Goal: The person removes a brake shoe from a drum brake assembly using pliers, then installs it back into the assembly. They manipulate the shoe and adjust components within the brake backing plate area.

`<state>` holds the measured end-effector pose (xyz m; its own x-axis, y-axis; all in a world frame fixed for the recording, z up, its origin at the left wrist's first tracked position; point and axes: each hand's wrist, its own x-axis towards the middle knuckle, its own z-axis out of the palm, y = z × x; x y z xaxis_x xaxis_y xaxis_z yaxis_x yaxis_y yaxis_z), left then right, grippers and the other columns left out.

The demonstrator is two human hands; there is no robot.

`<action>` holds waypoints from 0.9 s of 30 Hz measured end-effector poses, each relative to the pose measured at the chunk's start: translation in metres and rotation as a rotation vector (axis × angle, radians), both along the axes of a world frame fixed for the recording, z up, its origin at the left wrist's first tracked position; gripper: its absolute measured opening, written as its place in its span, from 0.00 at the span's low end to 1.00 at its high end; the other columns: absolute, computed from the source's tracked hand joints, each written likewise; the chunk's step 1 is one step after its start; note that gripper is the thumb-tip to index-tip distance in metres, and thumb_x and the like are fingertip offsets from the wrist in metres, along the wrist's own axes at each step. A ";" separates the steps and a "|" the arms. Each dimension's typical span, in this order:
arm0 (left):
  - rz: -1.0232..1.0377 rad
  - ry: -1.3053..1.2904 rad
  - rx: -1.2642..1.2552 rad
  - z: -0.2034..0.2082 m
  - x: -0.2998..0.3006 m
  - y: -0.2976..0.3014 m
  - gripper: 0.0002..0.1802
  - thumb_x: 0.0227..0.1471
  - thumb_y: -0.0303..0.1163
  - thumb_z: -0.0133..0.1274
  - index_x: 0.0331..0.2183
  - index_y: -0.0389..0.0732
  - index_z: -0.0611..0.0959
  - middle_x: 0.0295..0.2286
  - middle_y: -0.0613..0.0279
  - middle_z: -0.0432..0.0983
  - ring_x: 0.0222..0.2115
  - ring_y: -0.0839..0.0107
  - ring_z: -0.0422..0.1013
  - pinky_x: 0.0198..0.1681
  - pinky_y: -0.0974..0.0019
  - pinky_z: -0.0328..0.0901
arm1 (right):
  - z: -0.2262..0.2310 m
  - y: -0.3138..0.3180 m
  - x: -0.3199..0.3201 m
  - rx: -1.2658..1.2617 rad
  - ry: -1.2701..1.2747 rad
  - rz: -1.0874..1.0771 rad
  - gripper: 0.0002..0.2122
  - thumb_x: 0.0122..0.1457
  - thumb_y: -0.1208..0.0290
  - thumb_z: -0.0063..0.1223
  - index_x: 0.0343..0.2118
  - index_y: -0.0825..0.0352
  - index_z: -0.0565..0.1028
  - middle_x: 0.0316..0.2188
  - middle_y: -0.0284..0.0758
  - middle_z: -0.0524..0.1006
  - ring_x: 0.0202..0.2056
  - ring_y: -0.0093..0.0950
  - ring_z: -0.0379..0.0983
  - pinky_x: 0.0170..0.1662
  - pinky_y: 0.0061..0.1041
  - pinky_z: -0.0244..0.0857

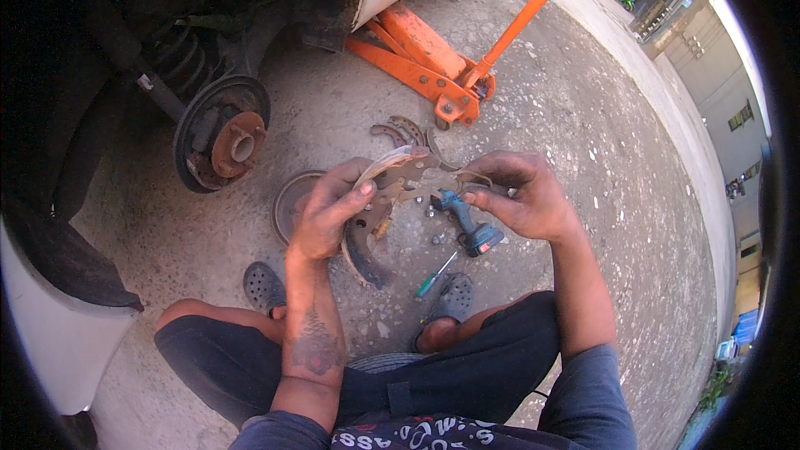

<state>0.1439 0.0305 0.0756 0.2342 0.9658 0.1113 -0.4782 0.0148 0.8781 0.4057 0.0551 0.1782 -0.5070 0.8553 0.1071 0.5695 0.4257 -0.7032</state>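
My left hand (pixel 327 208) is closed around a curved brake shoe (pixel 390 165), thumb on its flat metal web. A second brake shoe (pixel 360 260) hangs below that hand, apparently joined to the first by hardware. My right hand (pixel 521 197) pinches a thin, bent metal piece at the other end of the held shoe; its exact kind is hard to make out. Both hands are raised in front of my knees. Beneath them on the ground lie a blue cordless impact driver (pixel 473 225) and a screwdriver (pixel 435 277) with a green handle.
A brake drum (pixel 285 204) lies left of my left hand, and more brake shoes (pixel 406 127) lie beyond both hands. At the left is the exposed wheel hub (pixel 237 148) under the car. An orange floor jack (pixel 437 62) stands ahead, its long handle (pixel 533 12) rising right.
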 end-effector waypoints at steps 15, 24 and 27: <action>0.004 -0.044 -0.029 0.002 0.007 0.000 0.23 0.53 0.40 0.55 0.44 0.32 0.77 0.35 0.62 0.75 0.37 0.74 0.68 0.43 0.73 0.60 | -0.005 -0.001 0.000 -0.186 0.057 -0.136 0.11 0.52 0.70 0.61 0.37 0.70 0.78 0.30 0.39 0.80 0.31 0.25 0.75 0.38 0.27 0.69; -0.036 0.109 0.053 0.008 0.005 0.000 0.21 0.55 0.40 0.54 0.43 0.33 0.78 0.34 0.63 0.74 0.37 0.75 0.67 0.42 0.72 0.60 | -0.001 -0.001 -0.001 -0.021 -0.033 -0.058 0.10 0.50 0.71 0.63 0.33 0.70 0.79 0.27 0.40 0.79 0.30 0.25 0.75 0.35 0.28 0.69; 0.032 0.187 0.138 0.013 0.015 -0.004 0.19 0.56 0.39 0.53 0.42 0.34 0.78 0.33 0.63 0.74 0.36 0.75 0.67 0.41 0.72 0.61 | -0.003 -0.005 -0.005 -0.135 0.015 -0.104 0.10 0.50 0.70 0.62 0.34 0.70 0.79 0.27 0.41 0.78 0.29 0.27 0.75 0.34 0.28 0.68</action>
<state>0.1588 0.0265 0.0890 0.2322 0.9517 0.2008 -0.3056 -0.1246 0.9440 0.4007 0.0503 0.1748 -0.4145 0.9100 -0.0054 0.5947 0.2664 -0.7585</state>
